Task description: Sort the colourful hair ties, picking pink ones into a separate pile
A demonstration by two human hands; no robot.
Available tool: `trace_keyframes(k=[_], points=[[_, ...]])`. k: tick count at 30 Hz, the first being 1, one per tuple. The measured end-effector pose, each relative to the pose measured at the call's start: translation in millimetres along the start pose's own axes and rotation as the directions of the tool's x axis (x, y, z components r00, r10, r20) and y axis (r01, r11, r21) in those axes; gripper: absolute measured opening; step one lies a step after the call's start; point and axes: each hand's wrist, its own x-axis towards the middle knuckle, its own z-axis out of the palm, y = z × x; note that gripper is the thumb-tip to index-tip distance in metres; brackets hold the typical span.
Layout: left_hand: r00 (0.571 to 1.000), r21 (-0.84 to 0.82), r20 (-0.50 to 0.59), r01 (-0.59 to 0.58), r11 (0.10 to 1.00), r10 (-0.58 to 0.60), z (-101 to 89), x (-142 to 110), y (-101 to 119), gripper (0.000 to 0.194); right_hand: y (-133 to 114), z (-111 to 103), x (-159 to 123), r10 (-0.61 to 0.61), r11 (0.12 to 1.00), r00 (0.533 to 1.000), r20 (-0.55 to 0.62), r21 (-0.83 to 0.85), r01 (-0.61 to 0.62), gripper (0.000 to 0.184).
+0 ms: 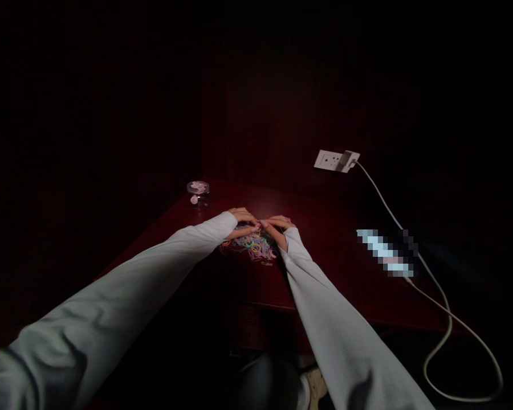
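A loose pile of small, colourful rubber bands (255,246) lies on the dark red table. Just above its far side, my left hand (243,220) and my right hand (281,226) come together with their fingertips almost touching. Thumb and fingers of each hand are drawn into a pinch. Whatever sits between the fingertips is too small and dim to make out. Parts of the pile are hidden beneath both hands.
A clear round container (198,193) with pinkish pieces stands at the table's back left. On the right, a white cable (380,193) runs from a plug in the wall socket (327,160) to a blurred-out device (385,253). The table's front edge (265,306) is near me.
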Motion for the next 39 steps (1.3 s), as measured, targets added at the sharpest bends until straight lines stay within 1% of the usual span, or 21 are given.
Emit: trace_keyframes(k=[4,8,11,14,18,23,27,39], points=[[0.999,0.005,0.008,-0.031,1.000,0.031,-0.8,0.1,1.9,0.029,1.5,-0.5,0.7,0.012,1.000,1.000,-0.007,0.015,-0.012,0.036],[0.999,0.011,0.006,-0.034,0.999,0.033,0.8,0.7,-3.4,0.028,1.0,-1.2,0.6,0.003,1.000,1.000,-0.012,0.022,-0.003,0.038],[0.999,0.015,-0.014,-0.034,0.999,0.034,1.4,0.9,-6.6,0.026,1.1,-1.4,0.7,-0.003,1.000,1.000,-0.023,0.025,0.004,0.040],[0.997,0.027,-0.041,-0.067,0.997,0.068,1.5,0.6,-5.7,0.027,2.3,-1.5,1.2,-0.014,0.999,1.000,-0.018,0.032,0.014,0.042],[0.994,0.057,-0.049,-0.093,0.994,0.096,2.9,1.0,-5.1,0.026,3.3,-1.0,1.2,-0.021,0.999,1.000,-0.010,0.031,0.022,0.044],[0.996,0.077,-0.060,-0.067,0.995,0.072,2.2,2.4,-9.0,0.027,1.8,-0.1,0.9,-0.011,1.000,1.000,-0.021,0.020,0.011,0.041],[0.996,0.084,-0.071,-0.044,0.996,0.050,-1.9,2.0,-7.2,0.028,1.4,1.1,1.7,-0.011,1.000,0.999,-0.037,-0.001,0.011,0.037],[0.992,0.139,-0.115,-0.041,0.989,0.057,-4.5,-0.9,-2.0,0.027,-6.6,0.0,-2.6,-0.014,1.000,0.999,-0.046,-0.022,0.013,0.032]])
